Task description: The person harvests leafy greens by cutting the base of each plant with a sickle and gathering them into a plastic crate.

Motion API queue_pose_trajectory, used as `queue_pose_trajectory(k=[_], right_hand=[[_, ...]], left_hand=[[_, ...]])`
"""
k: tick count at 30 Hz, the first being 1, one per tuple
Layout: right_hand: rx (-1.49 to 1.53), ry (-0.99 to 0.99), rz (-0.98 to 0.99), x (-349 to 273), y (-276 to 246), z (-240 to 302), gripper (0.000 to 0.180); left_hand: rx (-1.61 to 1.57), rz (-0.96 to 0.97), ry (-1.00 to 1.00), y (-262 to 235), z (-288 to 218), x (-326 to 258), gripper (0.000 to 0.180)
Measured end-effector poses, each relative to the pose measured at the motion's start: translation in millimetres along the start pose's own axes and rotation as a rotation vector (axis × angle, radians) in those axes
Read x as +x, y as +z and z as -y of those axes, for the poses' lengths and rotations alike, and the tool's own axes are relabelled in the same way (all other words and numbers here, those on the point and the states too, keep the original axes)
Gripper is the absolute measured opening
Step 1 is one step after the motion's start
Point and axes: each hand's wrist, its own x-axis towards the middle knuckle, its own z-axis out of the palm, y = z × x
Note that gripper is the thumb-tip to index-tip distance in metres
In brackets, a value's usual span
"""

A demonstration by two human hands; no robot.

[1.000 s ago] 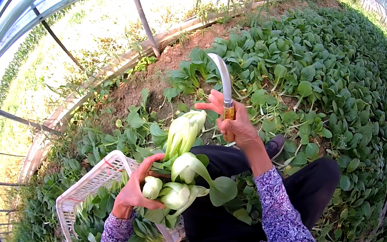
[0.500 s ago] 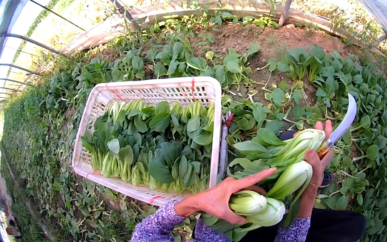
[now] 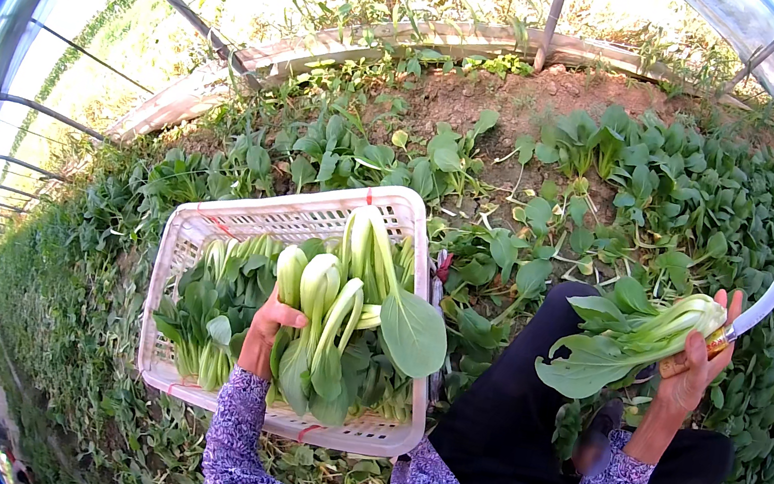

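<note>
Over the white plastic crate (image 3: 156,281), my left hand (image 3: 270,327) is closed round a bunch of bok choy (image 3: 321,284), pale stem ends up and leaves hanging down. One more bok choy (image 3: 368,249) shows beside that bunch, over the crate's right part; whether my fingers reach it is hidden. Rows of bok choy (image 3: 193,318) fill the crate beneath. Off to the right, my right hand (image 3: 684,380) holds a single bok choy (image 3: 657,327), leaves pointing left, together with a curved sickle knife (image 3: 762,307) whose blade points up and away from the plant.
Bok choy plants (image 3: 708,197) grow densely at right and far right. Cut leaves lie on bare soil (image 3: 492,91) ahead. My bent leg (image 3: 510,393) lies between crate and right hand. Metal hoops (image 3: 172,0) of a plastic tunnel rise at left.
My left hand has moved left from beside my right hand to over the crate, carrying bok choy. My right hand has shifted right and slightly down, keeping one bok choy and the knife.
</note>
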Motion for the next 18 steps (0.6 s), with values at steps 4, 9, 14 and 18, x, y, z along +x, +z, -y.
queue_pose_trajectory(k=[4,9,14,18], right_hand=[[0.001,0.016,-0.011,-7.7,-7.9,3.8,0.088],[-0.056,0.013,-0.027,-16.6,-24.0,13.1,0.090],[-0.027,0.090,-0.024,-19.9,-25.3,9.5,0.096],[-0.013,0.118,0.051,-23.6,-18.1,6.7,0.103]], left_hand=[[0.032,-0.242,-0.201,-10.0,23.2,66.0,0.055],[0.069,-0.525,-0.358,-3.2,54.6,79.7,0.030],[0.297,-0.456,-0.170,30.1,13.3,68.6,0.040],[0.169,-0.454,-0.249,46.5,-7.7,54.9,0.036]])
